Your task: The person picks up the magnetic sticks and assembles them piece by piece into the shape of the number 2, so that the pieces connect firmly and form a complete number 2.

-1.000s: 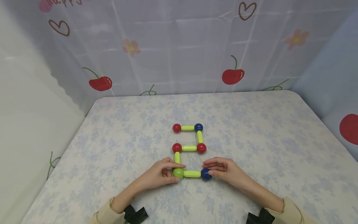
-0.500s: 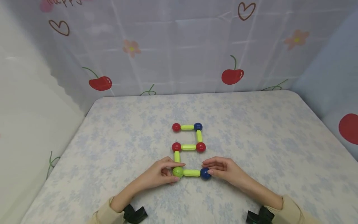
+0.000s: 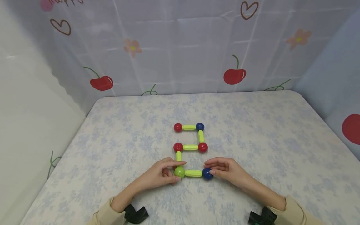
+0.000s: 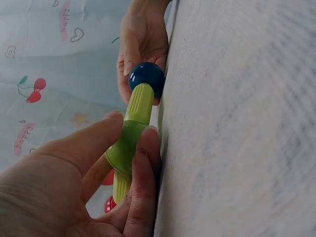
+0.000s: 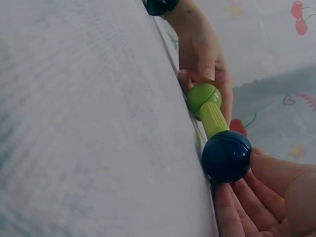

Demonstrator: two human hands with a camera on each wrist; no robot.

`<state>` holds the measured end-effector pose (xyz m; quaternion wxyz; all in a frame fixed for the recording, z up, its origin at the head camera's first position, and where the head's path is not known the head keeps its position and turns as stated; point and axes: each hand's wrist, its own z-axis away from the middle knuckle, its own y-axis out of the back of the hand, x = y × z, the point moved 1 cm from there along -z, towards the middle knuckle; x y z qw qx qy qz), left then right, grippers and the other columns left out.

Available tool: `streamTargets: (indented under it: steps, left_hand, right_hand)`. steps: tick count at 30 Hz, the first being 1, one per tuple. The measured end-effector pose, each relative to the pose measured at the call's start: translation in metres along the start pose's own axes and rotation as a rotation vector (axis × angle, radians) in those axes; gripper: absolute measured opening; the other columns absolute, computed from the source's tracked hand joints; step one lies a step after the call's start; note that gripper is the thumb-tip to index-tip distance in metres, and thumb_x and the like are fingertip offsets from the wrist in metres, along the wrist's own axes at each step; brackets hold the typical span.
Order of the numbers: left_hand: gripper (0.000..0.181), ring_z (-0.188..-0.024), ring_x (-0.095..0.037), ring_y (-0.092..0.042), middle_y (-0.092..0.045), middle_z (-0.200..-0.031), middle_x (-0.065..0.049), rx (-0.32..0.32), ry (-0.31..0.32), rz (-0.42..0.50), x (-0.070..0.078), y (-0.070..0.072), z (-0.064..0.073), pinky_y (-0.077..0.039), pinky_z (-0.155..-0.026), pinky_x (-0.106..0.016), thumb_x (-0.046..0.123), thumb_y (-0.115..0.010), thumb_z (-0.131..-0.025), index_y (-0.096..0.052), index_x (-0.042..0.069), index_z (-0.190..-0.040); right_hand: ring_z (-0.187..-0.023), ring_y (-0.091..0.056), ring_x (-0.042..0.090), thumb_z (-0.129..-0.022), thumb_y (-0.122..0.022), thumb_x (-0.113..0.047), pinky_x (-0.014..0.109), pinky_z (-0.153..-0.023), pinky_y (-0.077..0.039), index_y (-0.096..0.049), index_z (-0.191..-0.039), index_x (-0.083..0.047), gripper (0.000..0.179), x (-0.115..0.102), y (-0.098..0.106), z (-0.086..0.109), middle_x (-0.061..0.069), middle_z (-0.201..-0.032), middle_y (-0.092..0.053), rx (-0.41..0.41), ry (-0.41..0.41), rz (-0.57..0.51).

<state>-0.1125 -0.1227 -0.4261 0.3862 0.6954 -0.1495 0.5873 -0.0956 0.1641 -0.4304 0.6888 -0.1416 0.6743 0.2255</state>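
Note:
Yellow-green rods and coloured balls lie joined on the table in a squared S-like chain. My left hand (image 3: 161,173) pinches the light-green ball (image 3: 179,172) at the near left corner, thumb on the near side and fingers around it. A rod (image 3: 193,173) runs from this ball to a dark blue ball (image 3: 207,173). My right hand (image 3: 231,171) holds that blue ball, with the thumb on its side and the fingers behind; the right wrist view shows the same grip on the blue ball (image 5: 227,156). Another rod (image 3: 178,156) leads away to a red ball (image 3: 178,147).
Farther along the chain are a red ball (image 3: 202,147), a second blue ball (image 3: 200,127) and an end red ball (image 3: 178,127), linked by rods. A pale floral cloth covers the table (image 3: 126,125). Behind it hangs a curtain (image 3: 180,47) printed with cherries.

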Motion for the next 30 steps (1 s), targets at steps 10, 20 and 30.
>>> streamTargets:
  steps: [10, 20, 30]
  left_hand:
    - [0.047, -0.067, -0.015, -0.063, -0.049, -0.095, -0.008, 0.000, 0.001, 0.010, -0.001, -0.001, 0.003, -0.052, -0.061, -0.028, 0.014, -0.068, -0.088, -0.054, 0.007, -0.132]
    - [0.047, -0.066, -0.015, -0.062, -0.049, -0.096, -0.007, 0.008, 0.012, -0.007, 0.002, -0.001, 0.003, -0.050, -0.060, -0.024, 0.009, -0.068, -0.087, -0.054, 0.005, -0.132]
    - [0.044, -0.067, -0.022, -0.063, -0.050, -0.095, -0.011, -0.009, 0.016, -0.013, 0.030, 0.002, 0.004, -0.050, -0.060, -0.024, 0.003, -0.065, -0.087, -0.053, -0.003, -0.130]
  right_hand:
    - [-0.103, -0.060, 0.020, -0.092, -0.061, -0.010, 0.028, -0.082, -0.048, -0.055, -0.121, 0.010, 0.036, 0.002, -0.003, 0.002, 0.023, -0.116, -0.059, -0.008, -0.002, -0.022]
    - [-0.103, -0.059, 0.020, -0.092, -0.061, -0.011, 0.028, -0.082, -0.048, -0.056, -0.121, 0.009, 0.036, 0.000, -0.002, 0.001, 0.021, -0.116, -0.059, -0.010, -0.007, 0.000]
    - [-0.103, -0.060, 0.021, -0.092, -0.061, -0.011, 0.028, -0.082, -0.048, -0.055, -0.121, 0.010, 0.036, 0.000, 0.000, 0.004, 0.022, -0.116, -0.059, 0.003, -0.014, 0.006]
